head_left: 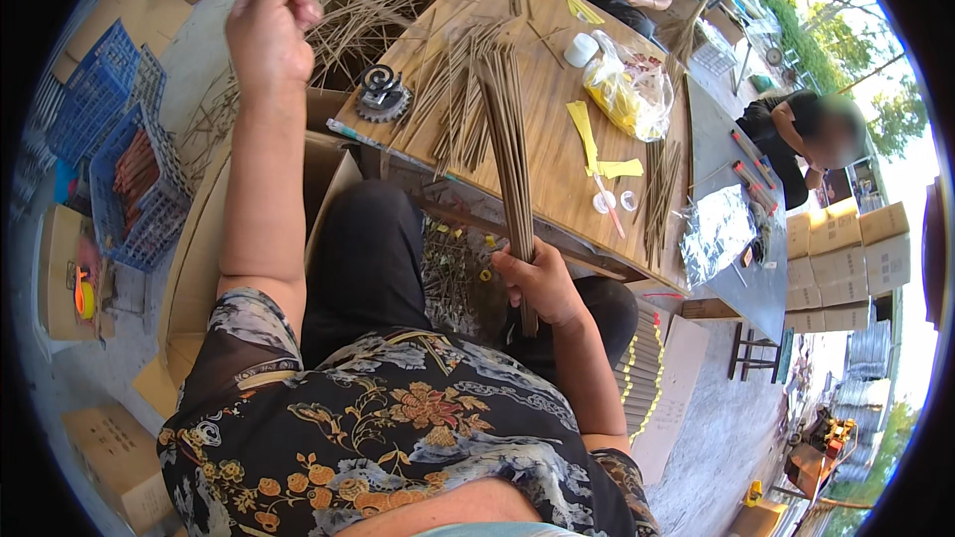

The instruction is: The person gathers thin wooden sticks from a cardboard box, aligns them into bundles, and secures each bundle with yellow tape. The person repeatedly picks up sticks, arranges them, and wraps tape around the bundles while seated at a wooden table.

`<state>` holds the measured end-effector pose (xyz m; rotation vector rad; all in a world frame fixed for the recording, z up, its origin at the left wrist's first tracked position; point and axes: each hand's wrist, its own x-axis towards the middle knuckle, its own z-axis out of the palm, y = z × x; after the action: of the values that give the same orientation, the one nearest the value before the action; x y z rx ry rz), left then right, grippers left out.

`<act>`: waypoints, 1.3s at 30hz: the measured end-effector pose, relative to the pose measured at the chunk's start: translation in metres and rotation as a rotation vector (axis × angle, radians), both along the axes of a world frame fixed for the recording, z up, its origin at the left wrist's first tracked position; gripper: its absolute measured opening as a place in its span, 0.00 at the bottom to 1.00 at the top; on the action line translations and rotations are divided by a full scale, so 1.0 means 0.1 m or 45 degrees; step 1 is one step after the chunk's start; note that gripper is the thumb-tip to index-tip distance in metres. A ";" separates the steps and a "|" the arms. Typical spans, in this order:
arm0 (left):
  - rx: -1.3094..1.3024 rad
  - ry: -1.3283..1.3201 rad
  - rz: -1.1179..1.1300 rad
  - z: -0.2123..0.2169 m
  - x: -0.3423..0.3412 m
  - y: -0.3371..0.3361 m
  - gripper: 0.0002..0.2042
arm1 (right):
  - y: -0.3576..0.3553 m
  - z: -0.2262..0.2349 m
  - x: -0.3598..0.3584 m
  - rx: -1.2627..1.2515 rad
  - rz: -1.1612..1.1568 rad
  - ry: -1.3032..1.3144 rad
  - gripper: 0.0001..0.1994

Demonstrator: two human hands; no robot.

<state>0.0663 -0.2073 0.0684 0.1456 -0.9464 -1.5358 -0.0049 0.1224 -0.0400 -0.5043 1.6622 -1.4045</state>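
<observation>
My right hand [542,283] is closed round the lower part of a thick bundle of thin brown sticks [509,139]. The bundle stands nearly upright above my lap and reaches over the table's near edge. Raised at the upper left, my left hand [269,30] has its fingers curled, with what looks like a single thin stick at the fingertips. Beyond it lies a large tangled heap of sticks [368,25]. More loose sticks [453,99] are spread over the wooden table [557,179], left of the bundle.
A black spiral coil on a toothed base [380,97] stands at the table's left corner. Yellow strips [587,139], a plastic bag [629,89] and a white jar [581,50] lie farther right. Blue crates [139,189] and cardboard boxes stand leftward. Two people sit across.
</observation>
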 end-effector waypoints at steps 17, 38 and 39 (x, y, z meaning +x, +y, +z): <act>-0.454 -1.060 -0.481 -0.52 -0.52 0.61 0.13 | -0.12 -0.13 -0.07 0.097 -0.039 0.452 0.08; -0.379 -0.878 -0.363 -0.19 -0.41 0.46 0.10 | -0.07 -0.10 -0.06 0.070 0.037 0.283 0.07; -0.272 -0.791 -0.371 -0.12 -0.38 0.47 0.09 | -0.07 -0.08 -0.06 0.065 0.037 0.264 0.07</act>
<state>0.0280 -0.1600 0.0559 0.3570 -1.6757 -1.6731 -0.0104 0.1151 -0.0484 -0.6606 1.8431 -1.3212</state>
